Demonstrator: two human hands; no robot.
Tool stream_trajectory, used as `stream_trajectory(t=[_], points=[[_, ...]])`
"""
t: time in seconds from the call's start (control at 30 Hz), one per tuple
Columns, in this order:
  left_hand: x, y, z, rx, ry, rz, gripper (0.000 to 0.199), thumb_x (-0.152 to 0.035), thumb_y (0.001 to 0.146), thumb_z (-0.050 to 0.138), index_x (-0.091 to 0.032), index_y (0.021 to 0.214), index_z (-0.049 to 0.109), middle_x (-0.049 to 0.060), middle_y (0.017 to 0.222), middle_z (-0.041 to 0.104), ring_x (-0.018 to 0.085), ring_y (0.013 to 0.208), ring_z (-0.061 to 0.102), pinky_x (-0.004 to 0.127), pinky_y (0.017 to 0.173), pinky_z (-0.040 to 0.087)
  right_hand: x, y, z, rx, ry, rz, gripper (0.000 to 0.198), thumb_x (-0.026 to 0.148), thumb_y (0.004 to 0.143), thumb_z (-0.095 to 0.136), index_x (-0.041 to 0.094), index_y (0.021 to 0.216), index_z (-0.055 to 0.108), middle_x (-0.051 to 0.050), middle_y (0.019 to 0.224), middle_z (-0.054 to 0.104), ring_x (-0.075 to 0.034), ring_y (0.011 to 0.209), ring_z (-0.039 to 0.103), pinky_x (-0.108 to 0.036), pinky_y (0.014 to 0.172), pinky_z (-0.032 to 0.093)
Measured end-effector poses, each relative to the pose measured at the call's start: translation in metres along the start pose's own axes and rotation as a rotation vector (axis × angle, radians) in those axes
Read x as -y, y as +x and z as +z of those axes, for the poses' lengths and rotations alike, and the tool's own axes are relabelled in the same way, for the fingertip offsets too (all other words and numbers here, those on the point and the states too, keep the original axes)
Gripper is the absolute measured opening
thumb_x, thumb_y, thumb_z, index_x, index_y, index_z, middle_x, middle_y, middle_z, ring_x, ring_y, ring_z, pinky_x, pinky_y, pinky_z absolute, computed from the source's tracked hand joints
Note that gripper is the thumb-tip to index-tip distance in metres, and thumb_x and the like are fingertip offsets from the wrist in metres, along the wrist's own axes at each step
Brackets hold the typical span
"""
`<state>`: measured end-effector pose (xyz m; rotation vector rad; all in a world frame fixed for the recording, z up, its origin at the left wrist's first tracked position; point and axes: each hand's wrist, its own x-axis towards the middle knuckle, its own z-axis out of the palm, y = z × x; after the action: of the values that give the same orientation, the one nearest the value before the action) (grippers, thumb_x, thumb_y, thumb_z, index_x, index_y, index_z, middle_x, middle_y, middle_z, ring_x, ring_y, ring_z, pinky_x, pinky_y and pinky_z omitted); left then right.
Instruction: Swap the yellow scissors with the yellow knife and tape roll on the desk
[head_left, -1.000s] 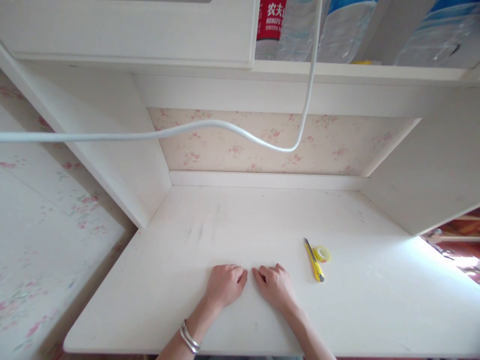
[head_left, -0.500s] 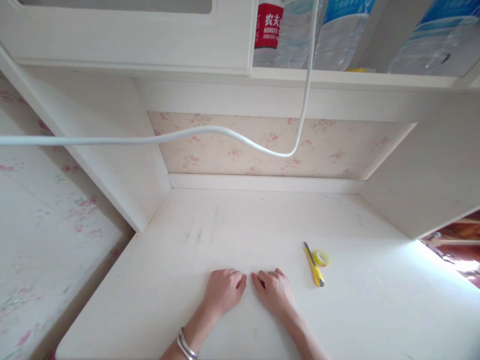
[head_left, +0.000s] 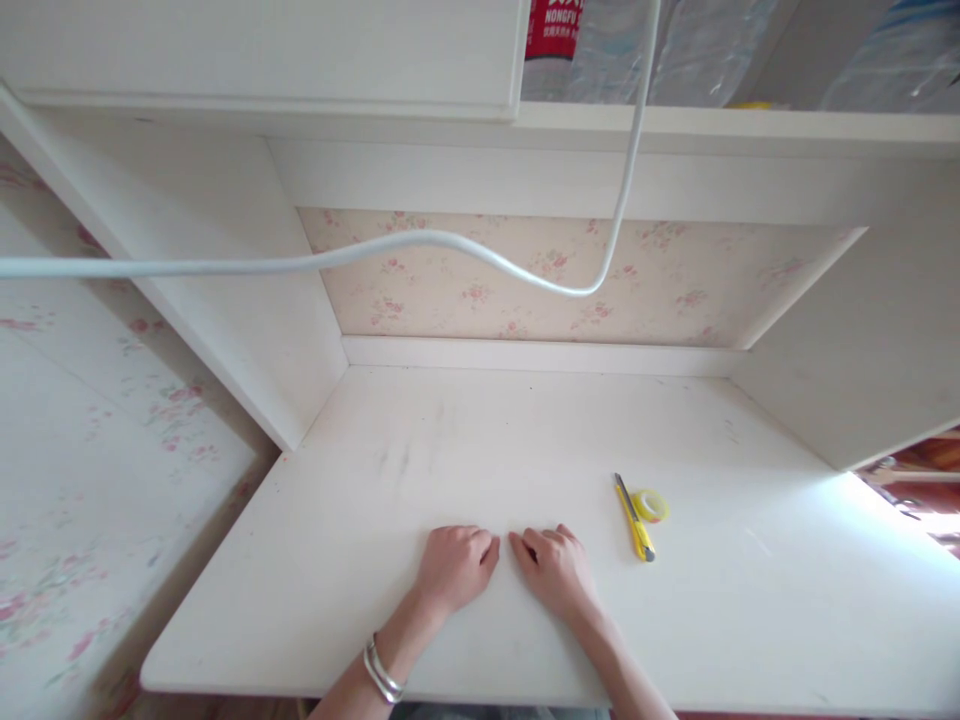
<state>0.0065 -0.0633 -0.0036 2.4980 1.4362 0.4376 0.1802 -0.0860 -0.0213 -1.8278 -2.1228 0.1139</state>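
Observation:
My left hand (head_left: pixel 457 568) rests on the white desk (head_left: pixel 480 440) in a loose fist, and I see nothing in it. A silver bracelet (head_left: pixel 382 672) circles that wrist. Just to its right lies my right hand (head_left: pixel 555 572), also curled, with a small gap between the two hands. Nothing shows in its fingers either. The nearest object is a yellow utility knife (head_left: pixel 636 520), lying at a slant to the right of my right hand. Beside the knife, on its right, a roll of yellow tape (head_left: pixel 660 512) lies flat.
A white cable (head_left: pixel 420 238) hangs across the view in front of the desk's back. Overhead, a shelf (head_left: pixel 720 122) holds several plastic bottles (head_left: pixel 551 40). White side panels (head_left: pixel 217 260) flank the desk, and floral wallpaper (head_left: pixel 480 280) covers the wall behind.
The view has tipped downward, so the desk's front edge now shows and less of the bottles is in sight. Both hands, the knife and the tape keep their places on the desk.

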Motion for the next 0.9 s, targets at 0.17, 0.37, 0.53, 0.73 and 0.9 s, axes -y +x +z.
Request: stream_trajectory(t=[0.17, 0.37, 0.53, 0.73, 0.9], points=[[-0.0001, -0.0003, -0.0002, -0.007, -0.018, 0.007, 0.035, -0.03, 0.09, 0.037, -0.02, 0.066, 0.061, 0.004, 0.064, 0.064, 0.014, 0.061, 0.057, 0.026, 0.056, 0.031, 0.0012, -0.0001, -0.0023, 0.002, -0.005, 0.002, 0.041, 0.034, 0.093, 0.036, 0.021, 0.061, 0.058, 0.001, 0.057, 0.063, -0.01, 0.055, 0.055, -0.026, 0.069, 0.028], [0.0003, -0.0008, 0.0003, -0.011, -0.009, 0.012, 0.035, -0.03, 0.09, 0.037, -0.02, 0.066, 0.061, 0.004, 0.065, 0.064, 0.015, 0.061, 0.057, 0.027, 0.055, 0.03, 0.0016, -0.0004, -0.0028, 0.002, -0.021, -0.006, 0.041, 0.034, 0.093, 0.036, 0.021, 0.061, 0.058, 0.001, 0.056, 0.062, -0.01, 0.054, 0.054, -0.026, 0.068, 0.028], [0.0001, -0.0007, -0.0001, 0.0, -0.026, -0.008, 0.036, -0.031, 0.09, 0.036, -0.02, 0.067, 0.063, 0.005, 0.065, 0.064, 0.015, 0.062, 0.057, 0.026, 0.056, 0.031, 0.0019, -0.0004, -0.0017, -0.007, -0.031, -0.007, 0.04, 0.033, 0.092, 0.037, 0.021, 0.061, 0.058, 0.002, 0.056, 0.062, -0.011, 0.054, 0.055, -0.025, 0.067, 0.028], [-0.0003, -0.0012, 0.0003, 0.004, -0.008, 0.0, 0.038, -0.032, 0.091, 0.035, -0.02, 0.068, 0.063, 0.005, 0.066, 0.064, 0.014, 0.062, 0.057, 0.026, 0.057, 0.032, 0.0008, -0.0015, -0.001, -0.004, -0.038, -0.006, 0.04, 0.034, 0.092, 0.037, 0.021, 0.06, 0.057, 0.002, 0.056, 0.062, -0.01, 0.054, 0.054, -0.025, 0.067, 0.028], [-0.0006, -0.0017, 0.0002, 0.007, -0.013, -0.001, 0.038, -0.032, 0.091, 0.035, -0.02, 0.067, 0.062, 0.005, 0.067, 0.064, 0.015, 0.063, 0.057, 0.026, 0.057, 0.031, 0.0014, -0.001, -0.0021, -0.009, -0.006, 0.004, 0.041, 0.034, 0.092, 0.036, 0.02, 0.061, 0.057, 0.0, 0.056, 0.061, -0.01, 0.054, 0.053, -0.025, 0.067, 0.029]])
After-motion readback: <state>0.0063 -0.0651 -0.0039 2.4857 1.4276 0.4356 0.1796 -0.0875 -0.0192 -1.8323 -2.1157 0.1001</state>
